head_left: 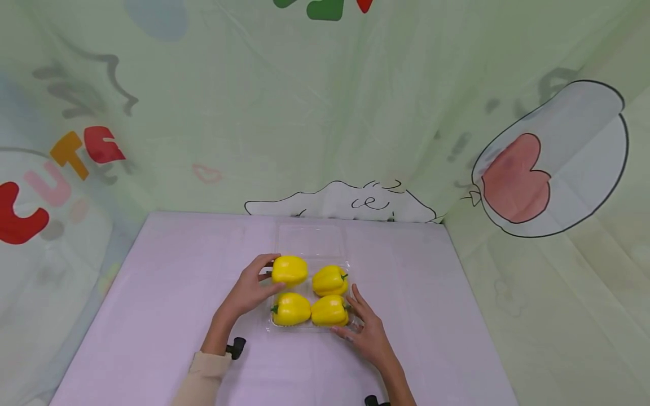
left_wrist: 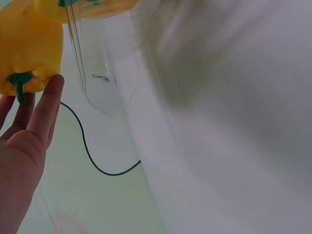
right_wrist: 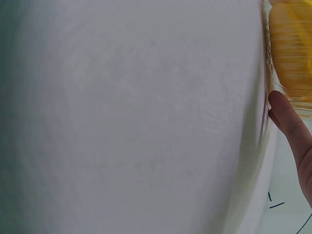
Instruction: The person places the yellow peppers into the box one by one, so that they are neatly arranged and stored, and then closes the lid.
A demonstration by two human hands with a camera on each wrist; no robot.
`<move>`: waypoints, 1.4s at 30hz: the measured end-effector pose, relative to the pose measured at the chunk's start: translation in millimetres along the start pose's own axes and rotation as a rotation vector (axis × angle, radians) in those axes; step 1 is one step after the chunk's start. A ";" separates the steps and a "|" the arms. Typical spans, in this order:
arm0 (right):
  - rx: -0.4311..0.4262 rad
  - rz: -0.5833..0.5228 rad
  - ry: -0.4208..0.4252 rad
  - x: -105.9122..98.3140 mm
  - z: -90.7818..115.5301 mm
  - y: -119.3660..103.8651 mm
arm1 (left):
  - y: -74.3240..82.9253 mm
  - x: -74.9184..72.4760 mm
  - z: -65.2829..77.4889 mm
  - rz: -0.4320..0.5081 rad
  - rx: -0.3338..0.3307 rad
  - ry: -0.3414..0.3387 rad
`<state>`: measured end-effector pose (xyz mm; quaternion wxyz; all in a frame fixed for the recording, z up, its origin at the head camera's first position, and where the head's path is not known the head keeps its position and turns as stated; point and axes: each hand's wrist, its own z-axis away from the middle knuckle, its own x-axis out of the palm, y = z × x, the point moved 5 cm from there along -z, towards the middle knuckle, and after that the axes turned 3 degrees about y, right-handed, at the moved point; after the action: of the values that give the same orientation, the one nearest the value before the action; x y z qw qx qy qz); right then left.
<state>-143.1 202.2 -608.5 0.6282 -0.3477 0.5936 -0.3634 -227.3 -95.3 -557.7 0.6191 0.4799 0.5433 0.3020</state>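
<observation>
A yellow bell pepper (head_left: 289,270) is in my left hand (head_left: 251,290), gripped between thumb and fingers over the back left of a clear plastic container (head_left: 304,329). Its green stem (left_wrist: 20,87) points toward the palm in the left wrist view. Below it, another pepper (head_left: 291,309) lies at the front left, stem to the left. On the right side sit a back pepper (head_left: 329,281) and a front pepper (head_left: 329,310). My right hand (head_left: 369,335) rests at the container's front right corner, thumb along the front and fingers spread along the right side, fairly straight.
The container's clear lid (head_left: 311,241) lies folded back behind it on the pale cloth-covered table (head_left: 416,293). Printed fabric (head_left: 304,113) rises behind and on both sides. Black wrist camera mounts (head_left: 236,348) stick out from both wrists.
</observation>
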 end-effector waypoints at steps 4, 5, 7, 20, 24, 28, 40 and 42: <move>-0.003 0.000 0.002 0.1 0.1 -0.3 | 2.8 7.5 -2.1 -0.032 0.011 -0.025; -0.003 -0.001 0.002 0.0 0.2 -0.5 | 3.2 8.9 -2.4 -0.040 0.010 -0.030; -0.004 -0.001 0.001 -0.1 0.4 -0.8 | 3.5 11.8 -2.7 -0.065 0.004 -0.037; -0.015 0.005 0.000 -0.4 1.0 -1.0 | 7.3 19.9 -5.6 -0.230 -0.017 -0.031; -0.015 0.009 -0.002 -0.9 1.0 -1.2 | 7.8 20.1 -8.4 -0.287 -0.025 -0.049; -0.011 0.008 -0.003 -1.0 1.0 -0.8 | 8.3 19.3 -9.7 -0.325 -0.045 -0.077; -0.009 0.007 -0.002 -0.4 0.8 -0.6 | 15.4 16.7 -9.4 -0.356 -0.019 -0.122; -0.005 0.009 -0.003 -0.1 0.5 -0.5 | 16.2 16.6 -8.8 -0.363 -0.022 -0.119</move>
<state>-142.6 202.0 -608.0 0.6297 -0.3472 0.5952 -0.3586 -229.6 -72.2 -548.6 0.6996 0.3843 0.5801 0.1624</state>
